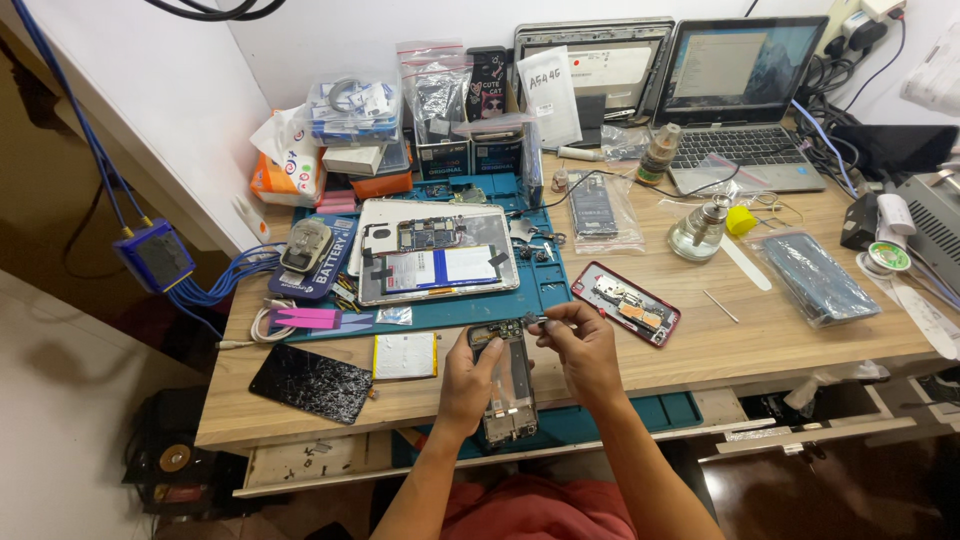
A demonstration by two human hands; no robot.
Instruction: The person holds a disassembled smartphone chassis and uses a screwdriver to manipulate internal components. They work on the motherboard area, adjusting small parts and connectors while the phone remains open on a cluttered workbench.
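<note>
Cables, blue ones (215, 280), hang off the far left end of my wooden bench (760, 345). Near that end a cracked black screen (311, 382) lies flat, and just beside it a pale flat battery (405, 355). Behind them a teal work mat (545, 285) carries an opened tablet (438, 263) with its board and battery showing. My left hand (470, 378) is closed around the left edge of the opened phone (508, 385), holding it tilted above the front edge of the bench, over a second teal mat (660, 412) in the pulled-out drawer. My right hand (585, 345) is pinched shut at the phone's top end on a small dark part (532, 321); I cannot tell what it is. Right of that hand a red-framed phone (627, 302) lies open. Further right stand a glass liquid dispenser (697, 228) and a laptop (742, 105), then a grey pouch (815, 277).
</note>
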